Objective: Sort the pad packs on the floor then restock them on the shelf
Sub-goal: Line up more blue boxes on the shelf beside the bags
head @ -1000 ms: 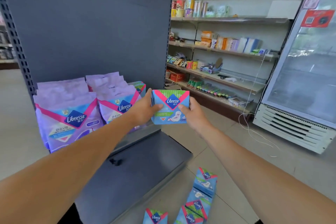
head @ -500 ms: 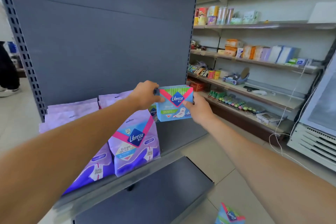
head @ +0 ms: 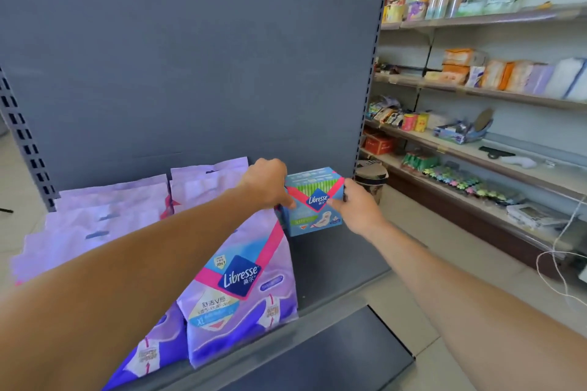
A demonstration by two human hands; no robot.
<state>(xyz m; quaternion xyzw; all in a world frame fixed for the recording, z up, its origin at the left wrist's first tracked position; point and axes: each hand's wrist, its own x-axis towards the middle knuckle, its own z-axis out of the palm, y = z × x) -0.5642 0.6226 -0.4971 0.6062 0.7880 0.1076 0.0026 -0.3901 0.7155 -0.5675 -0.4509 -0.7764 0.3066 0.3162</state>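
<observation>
Grey shop shelving with a dark back panel; at centre frame a blue pad pack [head: 313, 201] stands on the grey shelf [head: 333, 267], pinched at its left edge by the left hand [head: 268, 182] and at its right edge by the right hand [head: 352, 203]. Just left of it, purple pad bags [head: 241, 279] filling the lower left, stocked wall shelves [head: 476, 86] at right. Restocking step, apparently: next, seat the pack square beside the bags, let go, fetch more from the floor.

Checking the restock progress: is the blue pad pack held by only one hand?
No, both the left hand and the right hand grip the blue pad pack at the shelf.
</observation>
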